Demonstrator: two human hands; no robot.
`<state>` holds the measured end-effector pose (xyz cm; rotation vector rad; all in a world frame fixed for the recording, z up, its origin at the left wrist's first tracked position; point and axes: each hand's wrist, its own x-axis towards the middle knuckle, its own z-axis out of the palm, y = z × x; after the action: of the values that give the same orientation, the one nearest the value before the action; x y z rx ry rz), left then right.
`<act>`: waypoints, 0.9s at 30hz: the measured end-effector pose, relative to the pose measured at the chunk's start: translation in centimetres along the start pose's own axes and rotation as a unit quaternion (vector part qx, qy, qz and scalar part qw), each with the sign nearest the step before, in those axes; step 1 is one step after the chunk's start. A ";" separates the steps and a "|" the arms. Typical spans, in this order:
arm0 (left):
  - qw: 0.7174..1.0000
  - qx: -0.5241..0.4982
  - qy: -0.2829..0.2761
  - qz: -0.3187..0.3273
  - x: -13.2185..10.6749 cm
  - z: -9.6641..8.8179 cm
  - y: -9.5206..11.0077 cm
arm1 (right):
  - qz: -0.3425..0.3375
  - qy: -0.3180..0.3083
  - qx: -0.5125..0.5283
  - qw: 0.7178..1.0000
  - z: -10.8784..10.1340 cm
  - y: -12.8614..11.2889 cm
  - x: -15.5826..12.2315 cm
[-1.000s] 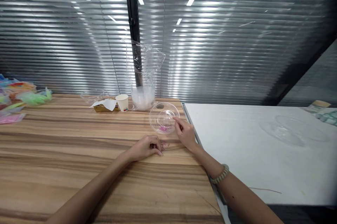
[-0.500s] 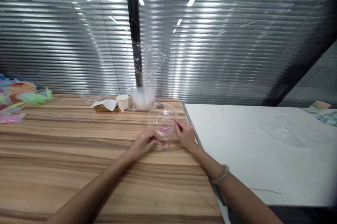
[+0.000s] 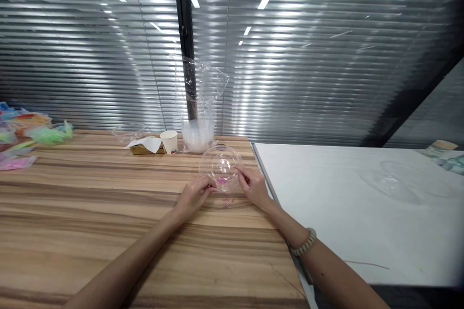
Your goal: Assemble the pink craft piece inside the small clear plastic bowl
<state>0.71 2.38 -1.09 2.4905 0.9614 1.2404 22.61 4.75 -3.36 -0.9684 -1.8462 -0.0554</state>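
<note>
A clear round plastic bowl (image 3: pixel 203 159) is tilted above the wooden table, with a small clump of pink pieces (image 3: pixel 221 180) inside near its lower edge. My right hand (image 3: pixel 253 184) pinches the bowl's right rim. At the bowl's lower left edge is my left hand (image 3: pixel 197 193), thumb and fingertips pressed together; whether they grip the rim or a tiny piece I cannot make out. Just below the bowl lie several small pink bits (image 3: pixel 226 200), and a faint clear curved edge shows around them.
Behind the bowl stands a bag of stacked clear bowls (image 3: pixel 197 136). To its left are a paper cup (image 3: pixel 169 142), a small box (image 3: pixel 147 146) with white paper, and another clear bowl (image 3: pixel 128 131). Colourful plastic packets (image 3: pixel 32 130) lie far left. Clear lids (image 3: pixel 395 185) rest on the white table.
My left hand has lifted slightly from beside the pink bits to the bowl's lower edge. The bowl has shifted a little left and tilts differently; my right hand stays on it.
</note>
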 end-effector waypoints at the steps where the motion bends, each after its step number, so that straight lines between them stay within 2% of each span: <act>1: 1.000 0.004 0.001 0.001 0.0 0.0 -0.1 | 0.000 -0.001 0.000 1.000 0.0 0.0 0.0; 18: 0.992 0.120 -0.028 0.036 -0.5 0.4 -1.0 | 0.007 -0.028 0.036 0.999 -0.1 -0.3 0.0; 27: 0.985 0.159 -0.020 0.067 -0.5 0.6 -1.0 | 0.011 -0.039 0.034 0.999 -0.1 -0.5 0.1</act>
<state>0.51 2.91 -2.24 2.8554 1.0708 1.1465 22.40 4.41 -3.07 -0.9555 -1.8957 0.0585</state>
